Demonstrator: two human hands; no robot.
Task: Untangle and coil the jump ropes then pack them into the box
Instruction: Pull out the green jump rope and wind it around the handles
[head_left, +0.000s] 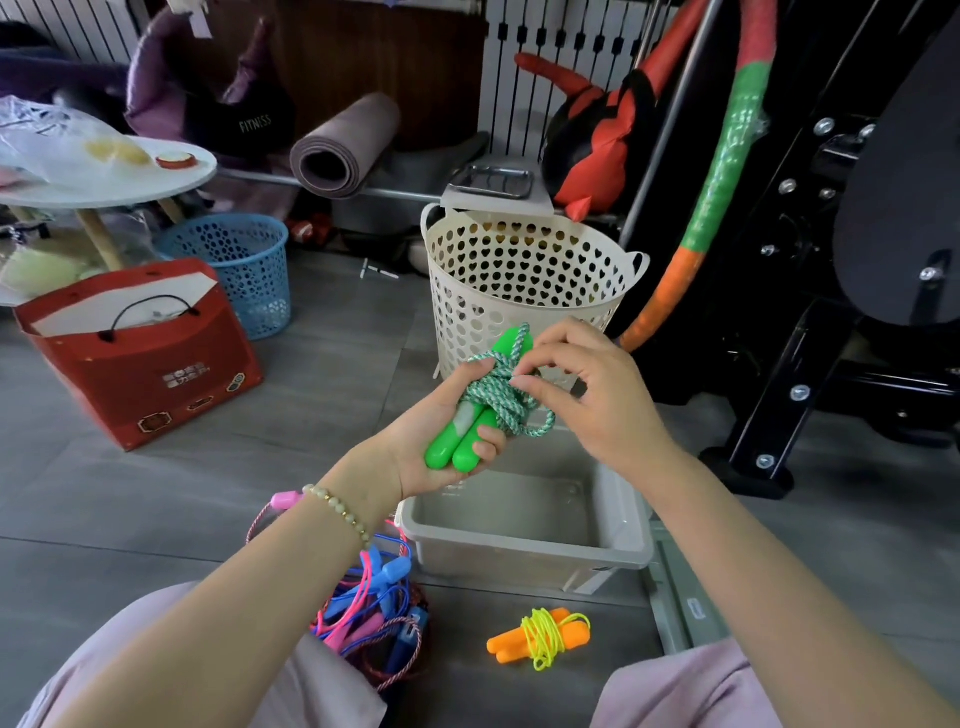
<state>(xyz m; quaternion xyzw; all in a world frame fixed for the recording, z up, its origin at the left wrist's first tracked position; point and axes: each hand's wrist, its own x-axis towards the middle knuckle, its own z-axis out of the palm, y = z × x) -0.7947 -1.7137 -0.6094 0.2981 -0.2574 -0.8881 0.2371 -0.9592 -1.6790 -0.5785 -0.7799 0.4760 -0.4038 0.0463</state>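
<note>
Green jump rope — handles gripped in left hand, wound cord pinched by right hand, just above grey box. Orange rope, coiled — nearside of box; tangled ropes left of it.

Green handles wear green-and-white braided cord; orange handles, yellow cord; grey box; red bag.

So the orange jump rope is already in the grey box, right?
No. The head view shows the orange jump rope coiled on the floor outside the grey box, not in it.
</note>
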